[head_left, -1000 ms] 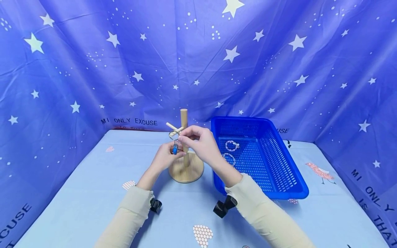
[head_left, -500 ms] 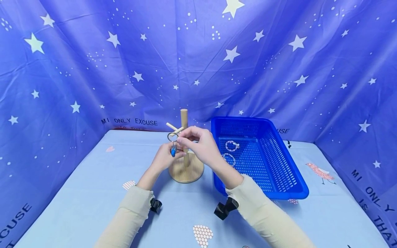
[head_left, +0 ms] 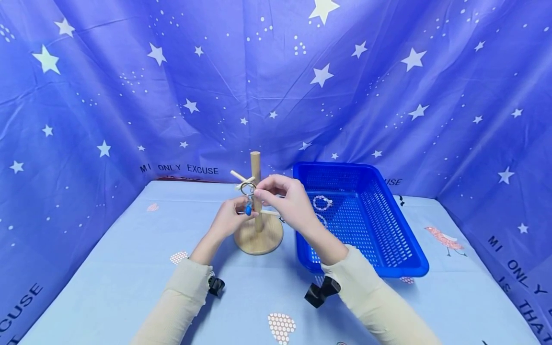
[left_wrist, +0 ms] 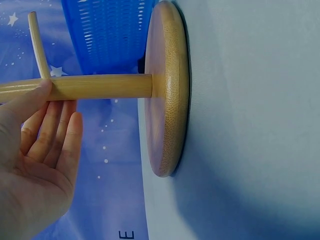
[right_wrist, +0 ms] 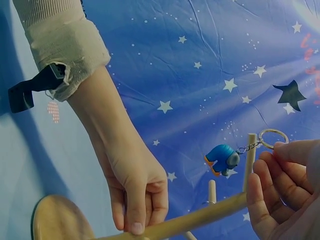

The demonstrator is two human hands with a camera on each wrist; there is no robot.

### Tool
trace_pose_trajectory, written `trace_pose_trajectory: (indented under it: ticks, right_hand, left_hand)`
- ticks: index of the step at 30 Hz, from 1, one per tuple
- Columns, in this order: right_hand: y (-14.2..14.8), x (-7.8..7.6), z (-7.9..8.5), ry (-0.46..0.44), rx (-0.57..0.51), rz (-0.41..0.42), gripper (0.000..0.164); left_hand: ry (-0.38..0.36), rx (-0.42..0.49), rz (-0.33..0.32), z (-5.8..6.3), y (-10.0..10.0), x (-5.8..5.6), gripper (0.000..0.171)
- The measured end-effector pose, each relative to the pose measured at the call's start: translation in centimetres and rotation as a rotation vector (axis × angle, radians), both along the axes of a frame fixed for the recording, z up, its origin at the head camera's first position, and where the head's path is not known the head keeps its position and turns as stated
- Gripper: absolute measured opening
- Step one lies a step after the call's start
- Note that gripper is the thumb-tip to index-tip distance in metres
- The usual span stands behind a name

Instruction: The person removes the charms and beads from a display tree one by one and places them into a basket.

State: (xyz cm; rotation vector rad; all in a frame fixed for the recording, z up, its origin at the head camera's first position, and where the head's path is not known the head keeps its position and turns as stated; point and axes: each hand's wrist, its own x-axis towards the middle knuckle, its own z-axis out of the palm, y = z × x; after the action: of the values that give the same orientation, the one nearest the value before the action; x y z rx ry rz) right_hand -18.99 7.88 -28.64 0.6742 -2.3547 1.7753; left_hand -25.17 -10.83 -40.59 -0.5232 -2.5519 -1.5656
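My right hand [head_left: 286,201] pinches the metal ring [right_wrist: 273,131] of a keychain between thumb and forefinger. A blue figure charm [right_wrist: 222,157] with an orange edge dangles on its short chain. In the head view the ring overlaps the upper pegs of a wooden peg stand [head_left: 256,165]; whether it encircles one I cannot tell. My left hand [head_left: 228,218] holds the stand's post, thumb [left_wrist: 37,97] on the near side and fingers behind. The stand is upright on its round base [head_left: 254,243]. A lower peg [head_left: 270,212] points right, with a small dark thing near its end.
On the right stands a blue plastic basket [head_left: 405,239] with bead bracelets [head_left: 322,203] inside; my right forearm passes over its near left side. A pale blue cloth [head_left: 129,268] covers the table. Starry blue curtains [head_left: 276,86] enclose the back and sides.
My right hand shifts slightly left, then right with the keychain, so the ring and charm now hang closer to the post. The lower right peg has come into view. My left hand keeps its place.
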Motion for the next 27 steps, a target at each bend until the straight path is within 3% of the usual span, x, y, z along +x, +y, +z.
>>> trace_pose_trajectory:
  ticks: [12, 19, 27]
  right_hand:
    - [2.4, -0.2, 0.1, -0.028, -0.061, -0.034, 0.015]
    - [4.2, -0.5, 0.0, -0.033, -0.054, -0.099, 0.017]
    - [6.4, -1.0, 0.0, -0.028, -0.069, -0.135, 0.018]
  left_hand:
    - [-0.012, 0.044, -0.021, 0.0, 0.1, 0.2, 0.020]
    - [-0.001, 0.020, 0.039, 0.6, -1.0, 0.5, 0.019]
    - [0.038, 0.074, 0.118, 2.2, -2.8, -0.2, 0.019]
